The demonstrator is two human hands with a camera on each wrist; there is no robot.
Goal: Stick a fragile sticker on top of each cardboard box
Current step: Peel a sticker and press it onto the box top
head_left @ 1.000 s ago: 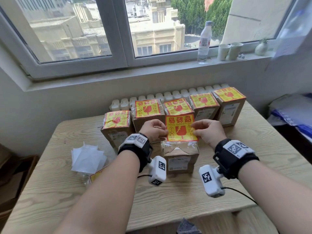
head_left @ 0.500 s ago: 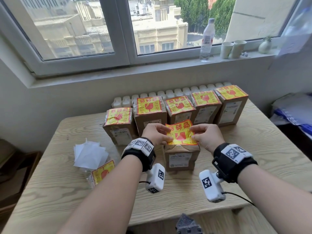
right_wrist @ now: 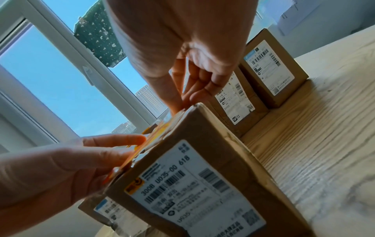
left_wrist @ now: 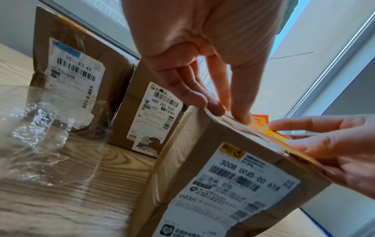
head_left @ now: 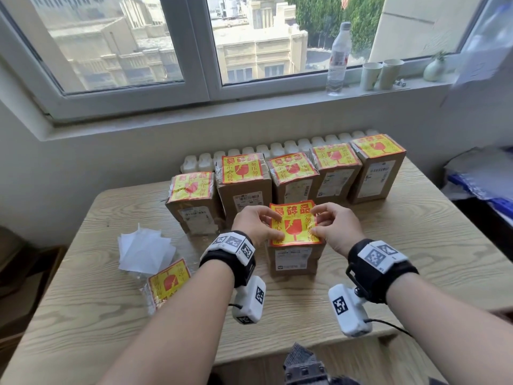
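Step in hand: laying the fragile sticker on top of the front box, which stands alone near table centre, just ahead of the back row. L hand pinches the sticker's left edge, thumb and fingers curled onto it; R hand pinches the right edge likewise. Wrist views: near edge of sticker looks down on the box top, far edge seems still lifted, fingertips of both hands pressing along the side edges. To do it well (judgement): keep the near edge anchored and square w/ the box front, lower the rest slowly away from self, then smooth from centre outward so no bubbles or creases get trapped; don't let the sticker overhang the sides; box is light, so hold it steady while pressing, or it may slide or tip. Counts: boxes, 6 total; 5 in back row, each w/ a sticker already on top, + 1 front box in progress. Stickers on or going on boxes: 6. Spare sticker pack in clear wrap at left: at least 1 visible, count inside can't be told. White backing sheets piled at left: several, overlapping, no exact count. Sill: 1 bottle, 2 cups, 1 small vase.
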